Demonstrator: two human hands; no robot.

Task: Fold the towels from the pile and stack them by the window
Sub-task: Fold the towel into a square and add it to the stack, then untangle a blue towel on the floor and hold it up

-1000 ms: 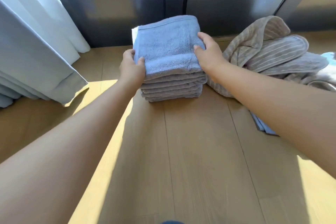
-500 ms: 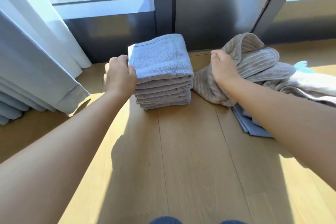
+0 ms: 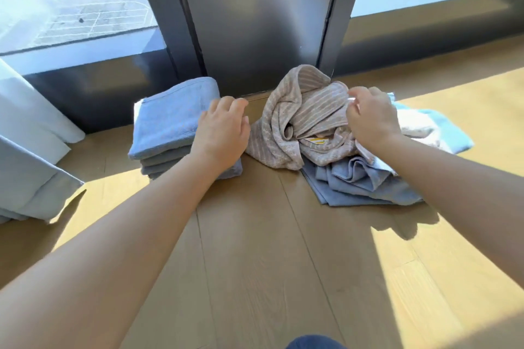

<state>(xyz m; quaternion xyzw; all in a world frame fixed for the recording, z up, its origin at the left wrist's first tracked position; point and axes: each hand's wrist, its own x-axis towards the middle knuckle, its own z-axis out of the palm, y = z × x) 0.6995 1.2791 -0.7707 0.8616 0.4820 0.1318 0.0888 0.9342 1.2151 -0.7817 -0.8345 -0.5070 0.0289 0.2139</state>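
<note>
On the wood floor [image 3: 255,235], the striped towel [image 3: 283,127] lies just right of my spread left hand [image 3: 221,133], my right hand [image 3: 371,119] seemingly pinching it.

Both forearms [image 3: 127,235] bare right to the frame edge, left hand [image 3: 219,133] and right hand [image 3: 371,119] bare as well — and at the bottom edge, a patch of dark blue fabric [image 3: 314,342].

1 head cam, fwd & down, close over floor [image 3: 255,263] by window [image 3: 85,8].
</note>
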